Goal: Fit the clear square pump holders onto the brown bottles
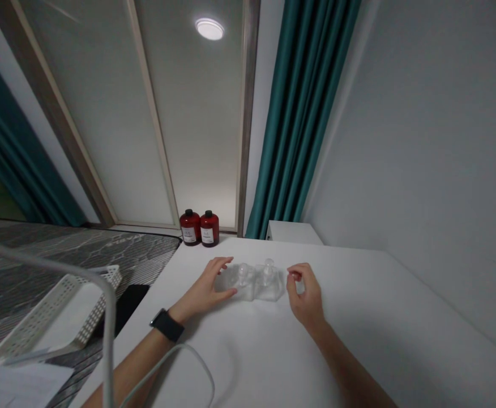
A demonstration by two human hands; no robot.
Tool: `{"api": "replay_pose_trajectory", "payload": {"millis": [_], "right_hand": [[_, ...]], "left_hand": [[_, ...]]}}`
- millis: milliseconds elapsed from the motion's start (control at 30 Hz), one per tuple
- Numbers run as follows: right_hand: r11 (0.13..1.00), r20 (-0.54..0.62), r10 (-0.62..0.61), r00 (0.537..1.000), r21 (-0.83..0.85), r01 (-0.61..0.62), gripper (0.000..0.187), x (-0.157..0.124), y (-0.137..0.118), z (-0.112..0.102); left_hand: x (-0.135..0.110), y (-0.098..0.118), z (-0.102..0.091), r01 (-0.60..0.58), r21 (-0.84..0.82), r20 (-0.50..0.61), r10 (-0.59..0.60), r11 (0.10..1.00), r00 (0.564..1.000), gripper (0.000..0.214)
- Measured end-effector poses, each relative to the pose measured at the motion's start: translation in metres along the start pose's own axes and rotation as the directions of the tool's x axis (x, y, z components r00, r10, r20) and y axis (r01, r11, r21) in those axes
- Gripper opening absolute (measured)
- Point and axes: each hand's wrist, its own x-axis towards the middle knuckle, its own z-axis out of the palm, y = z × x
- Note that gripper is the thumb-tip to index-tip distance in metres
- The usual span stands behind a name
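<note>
Where the bottom edge cuts both forearms short, a white cable (197, 362) loops across the worktop (379, 328), and its ends run out of view. A pale bent tube (103, 294) crosses the left foreground, blurred and also cut off. Beside it a white perforated basket (52, 314) lies tilted, its contents hidden. A black watch (166, 324) sits on the left wrist, its face turned away.

The left hand (212, 286) lies slack and spread, fingers over the top and thumb against the near edge of two clear pieces (254, 281) at mid-worktop. Each piece has a rounded knob, but their see-through outlines blend into the white surface, so their exact shape is hard to make out. The right hand (304, 296) sits just beside them, fingers curled and thumb tip to forefinger. Whether it pinches anything cannot be told.

At the far edge stand two red bottles (199, 228) with black caps. Their white labels carry marks too small to read. A teal curtain (299, 113) hangs behind, partly hiding a white cabinet (294, 232).
</note>
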Motion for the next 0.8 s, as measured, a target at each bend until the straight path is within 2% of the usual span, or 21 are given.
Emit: {"api": "replay_pose_trajectory", "payload": {"millis": [33,100,167,233,300,400,633,800], "right_hand": [[0.997,0.061,0.074,0.995,0.009,-0.075,0.018,0.002,0.005,-0.001],[0.985,0.243,0.161,0.956,0.020,-0.171,0.037,0.004,0.014,-0.001],[0.969,0.408,0.221,0.886,0.009,-0.246,0.056,0.002,0.021,0.000],[0.951,0.494,0.274,0.825,-0.012,-0.309,0.066,-0.002,0.026,0.002],[0.936,0.527,0.308,0.792,-0.018,-0.352,0.068,-0.004,0.028,0.004],[0.923,0.548,0.320,0.773,0.004,-0.385,0.065,-0.004,0.027,0.004],[0.914,0.538,0.329,0.776,0.025,-0.404,0.065,-0.003,0.023,0.004],[0.909,0.561,0.331,0.759,0.027,-0.417,0.065,-0.002,0.022,0.004]], "left_hand": [[-0.001,-0.003,0.000,0.004,-0.001,0.018,-0.004,1.000,1.000,0.068],[-0.002,-0.008,0.000,0.013,-0.006,0.047,-0.013,1.000,0.999,0.069],[-0.003,-0.011,0.002,0.025,-0.010,0.069,-0.024,1.000,0.997,0.070],[-0.003,-0.013,0.004,0.035,-0.016,0.080,-0.033,0.999,0.996,0.070],[-0.003,-0.014,0.006,0.042,-0.026,0.078,-0.040,0.999,0.996,0.069],[-0.003,-0.014,0.008,0.044,-0.041,0.079,-0.041,0.998,0.996,0.066],[-0.002,-0.013,0.010,0.075,-0.084,0.078,-0.069,0.994,0.995,0.064],[-0.002,-0.013,0.012,0.102,-0.118,0.080,-0.093,0.988,0.992,0.065]]}}
